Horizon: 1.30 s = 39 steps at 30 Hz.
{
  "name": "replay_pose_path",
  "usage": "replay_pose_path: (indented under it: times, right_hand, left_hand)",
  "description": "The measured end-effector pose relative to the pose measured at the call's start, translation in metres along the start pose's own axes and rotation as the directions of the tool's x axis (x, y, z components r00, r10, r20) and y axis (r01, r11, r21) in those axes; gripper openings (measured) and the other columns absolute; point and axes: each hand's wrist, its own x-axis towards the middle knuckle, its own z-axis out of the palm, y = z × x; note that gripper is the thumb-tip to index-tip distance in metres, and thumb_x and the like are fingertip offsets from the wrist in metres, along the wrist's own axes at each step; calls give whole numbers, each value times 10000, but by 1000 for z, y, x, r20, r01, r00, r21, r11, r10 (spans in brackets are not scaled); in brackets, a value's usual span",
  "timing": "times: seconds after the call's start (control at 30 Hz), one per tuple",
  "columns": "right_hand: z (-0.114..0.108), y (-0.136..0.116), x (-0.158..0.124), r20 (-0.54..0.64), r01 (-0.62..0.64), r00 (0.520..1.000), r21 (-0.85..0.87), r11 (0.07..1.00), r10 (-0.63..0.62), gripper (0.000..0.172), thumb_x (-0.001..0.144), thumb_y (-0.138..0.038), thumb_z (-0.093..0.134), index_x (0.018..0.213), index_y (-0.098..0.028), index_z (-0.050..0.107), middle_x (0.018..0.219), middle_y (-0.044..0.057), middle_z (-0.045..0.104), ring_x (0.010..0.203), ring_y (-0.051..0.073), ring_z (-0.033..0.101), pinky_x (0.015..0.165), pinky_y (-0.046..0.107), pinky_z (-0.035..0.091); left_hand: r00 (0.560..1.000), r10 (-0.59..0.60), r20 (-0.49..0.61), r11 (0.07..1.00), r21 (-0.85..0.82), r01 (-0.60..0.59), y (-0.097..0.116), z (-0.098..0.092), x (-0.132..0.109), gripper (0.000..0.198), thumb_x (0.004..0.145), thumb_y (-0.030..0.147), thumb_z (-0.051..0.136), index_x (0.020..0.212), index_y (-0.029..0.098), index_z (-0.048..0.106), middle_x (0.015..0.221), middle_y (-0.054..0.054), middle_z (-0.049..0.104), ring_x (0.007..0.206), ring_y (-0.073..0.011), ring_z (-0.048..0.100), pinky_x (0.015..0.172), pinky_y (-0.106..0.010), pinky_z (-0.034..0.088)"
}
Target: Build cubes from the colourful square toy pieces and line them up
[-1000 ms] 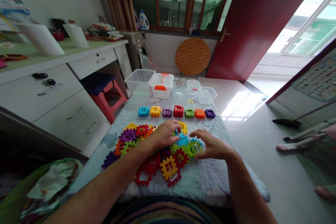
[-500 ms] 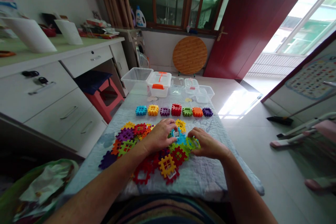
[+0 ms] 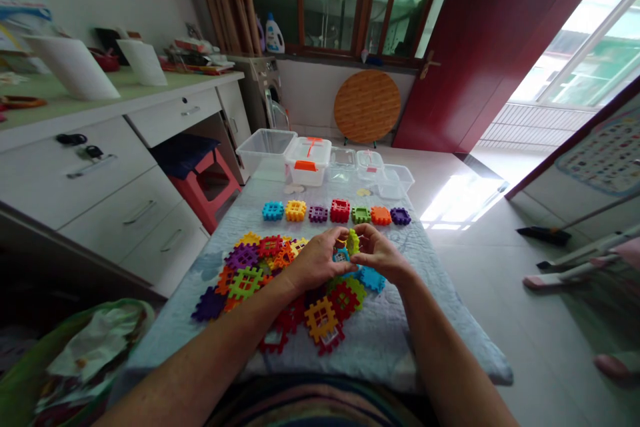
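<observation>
My right hand [image 3: 383,255] pinches a lime-green interlocking block piece [image 3: 353,241], held on edge above the pile. From the other side, the curled fingers and thumb of my left hand [image 3: 323,257] close in on the same piece; the exact contact is partly hidden. Between my left fingers and thumb a light-blue block piece [image 3: 341,255] shows; whether it is held or lying there is unclear. Another light-blue piece [image 3: 373,279] lies just below my right hand. Under and left of my left forearm spreads a heap of mixed pieces, among them a green one [image 3: 245,283] and a yellow one [image 3: 321,319].
Beyond my hands several block assemblies stand in a row, a red one [image 3: 340,210] tallest. Behind them are clear plastic boxes, one with orange latches [image 3: 308,161]. The cloth-covered table [image 3: 425,340] has a pink stool [image 3: 213,187] and drawers on its left.
My right hand has lifted the lime-green piece off the pile's right side and brought it left to my left hand, turning it on edge. The light-blue piece beneath is uncovered. The view shifted slightly.
</observation>
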Motion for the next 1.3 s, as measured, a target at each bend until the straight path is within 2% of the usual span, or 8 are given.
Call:
replay_pose_path:
  times: [0.2, 0.43, 0.53, 0.63, 0.83, 0.97, 1.1, 1.3]
  right_hand:
    - [0, 4, -1, 41, -11, 999, 214, 977, 2, 591, 557, -291, 885, 1018, -258, 516, 991, -13, 596, 893, 151, 625, 762, 271, 518]
    - [-6, 2, -4, 4, -9, 1000, 185, 983, 8, 573, 617, -311, 855, 1099, -268, 548, 958, -9, 619, 866, 142, 621, 733, 258, 518]
    - [-13, 2, -6, -47, -4, 999, 94, 996, 9, 553, 652, -320, 824, 1135, -268, 560, 966, -1, 615, 855, 140, 604, 734, 269, 519]
    - [-22, 5, -7, -110, -47, 993, -150, 988, 31, 537, 663, -309, 800, 1147, -250, 574, 918, -2, 593, 782, 129, 573, 696, 282, 512]
    - [-40, 13, -11, -133, -4, 987, -593, 805, -94, 465, 705, -243, 706, 1151, -226, 575, 1132, 61, 597, 848, 151, 579, 700, 301, 505]
    - [-42, 14, -13, -118, -11, 988, -694, 720, -99, 430, 740, -211, 647, 1163, -214, 569, 1055, 59, 624, 783, 145, 583, 717, 317, 509]
    - [-34, 15, -10, -77, 47, 984, -763, 645, -162, 506, 690, -244, 726, 1175, -236, 579, 1138, 63, 600, 911, 190, 573, 842, 375, 493]
    - [-29, 17, -6, -78, 90, 975, -713, 696, -207, 480, 643, -177, 733, 1102, -248, 609, 1033, 44, 612, 826, 176, 560, 828, 392, 482]
  left_hand:
    - [999, 28, -22, 998, -55, -30, 1, 4, 2, 399, 765, 264, 711, 1123, 179, 555, 1107, -79, 684, 989, -191, 664, 872, -306, 526]
    - [999, 21, -46, 979, 205, -11, 0, -2, 1, 456, 706, 154, 667, 1147, 187, 553, 1110, -78, 637, 1020, -216, 615, 907, -339, 501]
    - [998, 32, -55, 944, 330, -12, -4, -6, -2, 513, 681, 122, 631, 1184, 167, 543, 1132, -91, 589, 1068, -229, 572, 962, -351, 467]
    - [997, 48, -58, 892, 452, -16, -10, -13, -5, 544, 661, 105, 598, 1198, 169, 545, 1130, -89, 559, 1105, -241, 533, 1010, -366, 430]
    - [1000, 11, -25, 794, 609, 6, -21, -24, -9, 549, 617, 77, 559, 1160, 161, 567, 1077, -90, 538, 1078, -249, 520, 996, -363, 426]
    - [1000, -30, -8, 753, 658, 28, -25, -27, -8, 568, 618, 75, 555, 1177, 176, 560, 1092, -85, 540, 1088, -244, 516, 992, -351, 419]
    - [998, -58, 19, 722, 691, 29, -28, -26, -7, 555, 658, 150, 599, 1211, 154, 555, 1134, -107, 559, 1104, -270, 506, 1003, -377, 401]
    - [993, -100, 60, 714, 700, 30, -26, -24, 0, 529, 688, 228, 634, 1209, 151, 584, 1135, -129, 601, 1081, -311, 518, 981, -425, 409]
